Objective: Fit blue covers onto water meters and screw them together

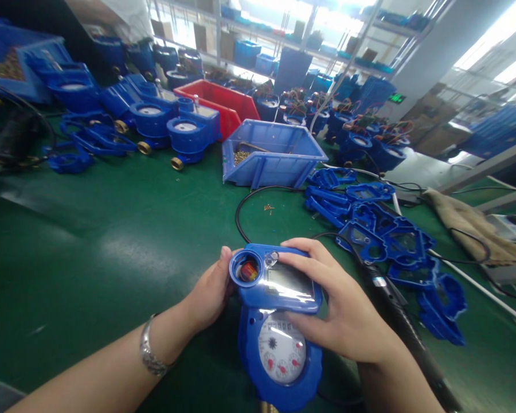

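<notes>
The right hand (341,301) clasps the blue meter (247,355) by its display cover (284,303), thumb-and-finger grip over the surface (176,212); the left hand (208,292) touches its side, closure hidden, the cover seemingly seated, screws (268,209) loose beyond.

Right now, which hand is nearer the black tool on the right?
Right: the right hand holds the blue meter, just left of the black tool; the left hand is farther, at the meter's left side.
</notes>
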The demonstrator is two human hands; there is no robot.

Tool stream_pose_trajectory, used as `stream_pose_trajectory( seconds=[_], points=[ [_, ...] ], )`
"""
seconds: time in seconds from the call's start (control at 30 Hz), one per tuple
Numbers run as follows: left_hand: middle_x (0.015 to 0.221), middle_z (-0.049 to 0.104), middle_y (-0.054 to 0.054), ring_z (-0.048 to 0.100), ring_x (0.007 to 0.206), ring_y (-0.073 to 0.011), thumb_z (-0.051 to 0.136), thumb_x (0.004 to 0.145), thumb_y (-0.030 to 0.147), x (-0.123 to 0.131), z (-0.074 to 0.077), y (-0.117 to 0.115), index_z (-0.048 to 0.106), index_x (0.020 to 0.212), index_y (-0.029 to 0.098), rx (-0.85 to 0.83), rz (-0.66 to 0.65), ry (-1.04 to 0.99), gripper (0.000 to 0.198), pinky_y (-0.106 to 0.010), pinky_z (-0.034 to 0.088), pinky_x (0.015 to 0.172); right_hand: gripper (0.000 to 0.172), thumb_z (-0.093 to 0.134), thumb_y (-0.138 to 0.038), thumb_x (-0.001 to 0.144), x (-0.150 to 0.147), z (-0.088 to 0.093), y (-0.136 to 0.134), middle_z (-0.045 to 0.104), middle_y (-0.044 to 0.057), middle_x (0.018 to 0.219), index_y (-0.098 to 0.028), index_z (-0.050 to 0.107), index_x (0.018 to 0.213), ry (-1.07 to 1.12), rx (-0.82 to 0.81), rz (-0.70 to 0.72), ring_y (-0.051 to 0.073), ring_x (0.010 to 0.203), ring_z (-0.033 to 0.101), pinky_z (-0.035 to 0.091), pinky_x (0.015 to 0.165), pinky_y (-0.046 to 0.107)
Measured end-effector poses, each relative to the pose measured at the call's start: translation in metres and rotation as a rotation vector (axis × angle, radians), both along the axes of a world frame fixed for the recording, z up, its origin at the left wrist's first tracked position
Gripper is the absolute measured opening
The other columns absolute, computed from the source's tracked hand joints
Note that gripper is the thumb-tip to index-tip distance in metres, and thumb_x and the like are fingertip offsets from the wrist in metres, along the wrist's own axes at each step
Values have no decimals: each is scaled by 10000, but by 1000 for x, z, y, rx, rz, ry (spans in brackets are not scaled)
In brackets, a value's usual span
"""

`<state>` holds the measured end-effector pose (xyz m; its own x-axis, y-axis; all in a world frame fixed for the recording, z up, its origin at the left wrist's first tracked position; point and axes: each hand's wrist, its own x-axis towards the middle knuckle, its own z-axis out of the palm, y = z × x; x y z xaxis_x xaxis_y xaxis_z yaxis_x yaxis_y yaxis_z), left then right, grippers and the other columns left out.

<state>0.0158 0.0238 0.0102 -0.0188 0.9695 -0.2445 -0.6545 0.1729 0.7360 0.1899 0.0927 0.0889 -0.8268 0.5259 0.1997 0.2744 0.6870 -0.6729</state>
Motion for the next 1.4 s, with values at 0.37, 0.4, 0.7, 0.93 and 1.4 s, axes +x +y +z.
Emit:
stream_pose_trajectory(
  seconds=[0.37,0.4,0.7,0.93,1.4],
  points=[
    [958,734,-67,621,1019,-275,476,754,698,0,-2,0,689,966,164,47,-24,12,612,-384,450,926,566,670,-138,713,7,4,3,432,109,1266,-199,494,1247,-76,-16,20,218,1182,455,397,1007,349],
    [966,733,-70,619,1024,-278,474,754,700,0,-2,0,687,968,161,54,-27,14,617,-386,449,927,560,669,-141,719,7,4,4,431,107,1268,-198,496,1249,-88,-25,20,215,1185,454,395,1010,344],
    [1002,724,-79,592,1083,-294,479,748,703,0,-2,-1,672,984,171,70,-37,24,614,-399,453,929,525,688,-151,738,8,10,8,448,69,1257,-234,528,1231,-119,-80,36,166,1169,481,408,993,269],
    [1052,701,-88,605,1050,-296,420,766,717,-4,-9,-4,623,1071,179,112,-52,133,651,-418,436,940,545,719,-175,723,8,10,7,446,59,1292,-262,553,1235,-188,-126,-16,194,1185,488,393,1031,321],
    [1056,624,-121,578,999,-294,764,581,470,1,24,-6,460,1104,143,-27,-110,393,688,-405,441,877,545,712,-293,743,10,3,8,447,85,1313,-243,556,1263,-147,-209,0,232,1202,474,366,1046,371]
  ],
)
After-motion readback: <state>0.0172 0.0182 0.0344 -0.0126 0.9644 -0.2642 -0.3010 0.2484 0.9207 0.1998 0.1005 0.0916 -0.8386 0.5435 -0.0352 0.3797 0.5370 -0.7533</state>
